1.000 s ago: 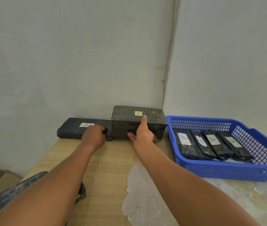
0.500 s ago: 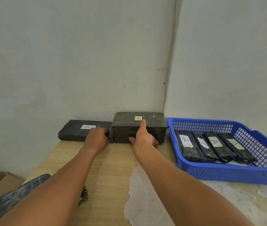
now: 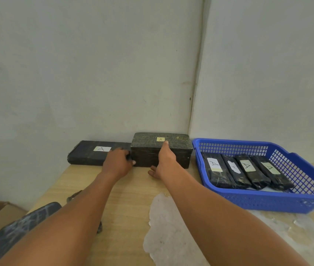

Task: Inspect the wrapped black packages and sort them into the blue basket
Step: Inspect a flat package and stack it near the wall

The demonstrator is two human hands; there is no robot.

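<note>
While four labelled packages [image 3: 246, 171] lie in the blue basket [image 3: 296, 200], the left hand [image 3: 117, 164] grips the left end of the large wrapped package [image 3: 162, 150] by the wall, and the right hand [image 3: 163, 162] rests outstretched on it, apparently inspecting; lifting it probably needs both hands.

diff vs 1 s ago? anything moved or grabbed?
Barely any change. The left hand stays curled at the tall package's left end, and the right hand stays on it, finger by the yellow label. Flat package and blue basket unmoved.
</note>
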